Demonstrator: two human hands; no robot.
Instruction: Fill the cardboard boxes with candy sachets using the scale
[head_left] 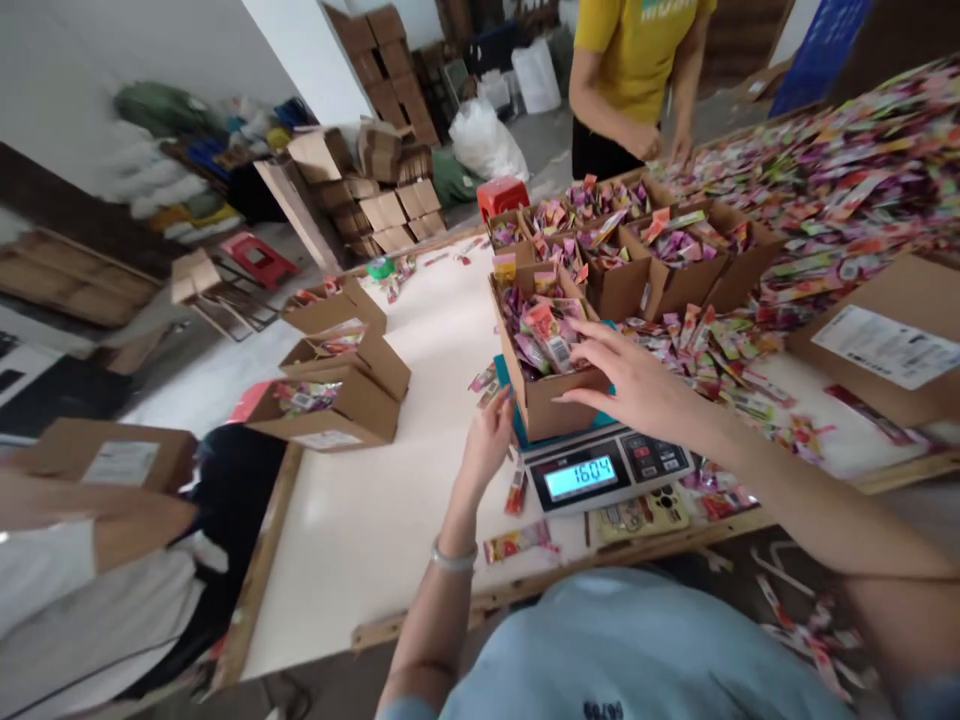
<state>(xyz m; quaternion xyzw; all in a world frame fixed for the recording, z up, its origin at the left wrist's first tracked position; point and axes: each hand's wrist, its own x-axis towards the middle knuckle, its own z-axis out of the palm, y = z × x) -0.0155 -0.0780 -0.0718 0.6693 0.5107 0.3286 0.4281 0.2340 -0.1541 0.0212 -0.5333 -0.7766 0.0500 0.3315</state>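
A small cardboard box (551, 400) full of colourful snack packets (544, 335) stands on a digital scale (600, 470) whose display reads 1604. My right hand (630, 375) lies against the box's right side and rim, fingers stretched out over the packets. My left hand (489, 440) touches the box's lower left corner with fingers bent loosely; a bracelet sits on that wrist. Neither hand visibly holds anything.
Several more packet-filled boxes (660, 255) stand behind, beside a big heap of loose packets (825, 170). Filled boxes (337, 400) sit at the table's left edge. A person in a yellow shirt (637, 60) works at the far side; another person's arm (90, 520) shows left.
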